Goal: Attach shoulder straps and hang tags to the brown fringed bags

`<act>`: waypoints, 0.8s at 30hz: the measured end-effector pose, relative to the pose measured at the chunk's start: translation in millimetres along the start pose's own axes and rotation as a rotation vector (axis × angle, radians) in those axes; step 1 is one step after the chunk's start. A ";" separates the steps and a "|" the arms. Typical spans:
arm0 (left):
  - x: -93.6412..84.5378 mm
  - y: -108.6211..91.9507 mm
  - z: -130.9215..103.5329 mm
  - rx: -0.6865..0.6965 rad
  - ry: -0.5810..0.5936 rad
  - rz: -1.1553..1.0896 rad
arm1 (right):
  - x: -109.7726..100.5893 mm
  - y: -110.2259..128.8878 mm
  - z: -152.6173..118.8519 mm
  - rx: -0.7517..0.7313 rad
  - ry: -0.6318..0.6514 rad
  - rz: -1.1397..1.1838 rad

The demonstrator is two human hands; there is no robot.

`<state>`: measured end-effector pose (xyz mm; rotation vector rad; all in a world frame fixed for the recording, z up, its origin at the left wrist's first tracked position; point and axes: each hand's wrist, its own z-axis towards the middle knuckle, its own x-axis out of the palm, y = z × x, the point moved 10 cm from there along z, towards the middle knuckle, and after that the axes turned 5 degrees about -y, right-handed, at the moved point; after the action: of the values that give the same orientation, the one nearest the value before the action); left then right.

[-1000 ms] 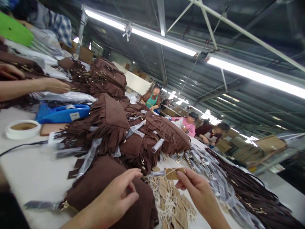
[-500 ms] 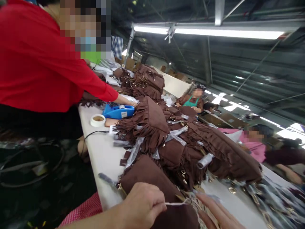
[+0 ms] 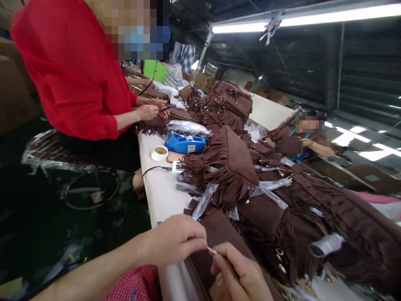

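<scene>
My left hand [image 3: 180,240] pinches one end of a thin white string [image 3: 211,250] near the bottom middle of the view. The fingers of my right hand [image 3: 236,269] are closed on the same string, a short way to the right. Under both hands lies a flat brown bag [image 3: 219,230] with a zipper along its edge. A fringed brown bag [image 3: 239,156] rests just beyond it, with strips of clear plastic around it. Part of a tan tag or paper shows beneath my right hand.
A blue tape dispenser [image 3: 184,144] and a white tape roll [image 3: 159,153] stand near the table's left edge [image 3: 153,200]. Brown bags pile up behind and right. A person in red [image 3: 72,75] works at left; another person [image 3: 300,140] is across the table.
My hands have come close together, and my right hand has moved left onto the string. The view has swung left. The person in red has drawn back the outstretched arm.
</scene>
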<state>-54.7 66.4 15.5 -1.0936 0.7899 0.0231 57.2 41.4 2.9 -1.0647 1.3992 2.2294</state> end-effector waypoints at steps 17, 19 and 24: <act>-9.1 77.2 -22.1 -0.399 -0.018 0.003 | 47.8 -16.2 35.7 -0.319 -0.004 -0.506; -3.8 73.7 -22.5 -0.418 0.000 -0.122 | 31.9 -14.0 37.6 -0.297 -0.080 -0.453; 31.5 66.1 -29.6 -0.557 0.101 -0.594 | -11.6 1.5 39.1 -0.321 -0.298 -0.384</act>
<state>-73.8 63.8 -61.1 -1.8389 0.5287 -0.3327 47.4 76.1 22.0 -0.9463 0.6657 2.2426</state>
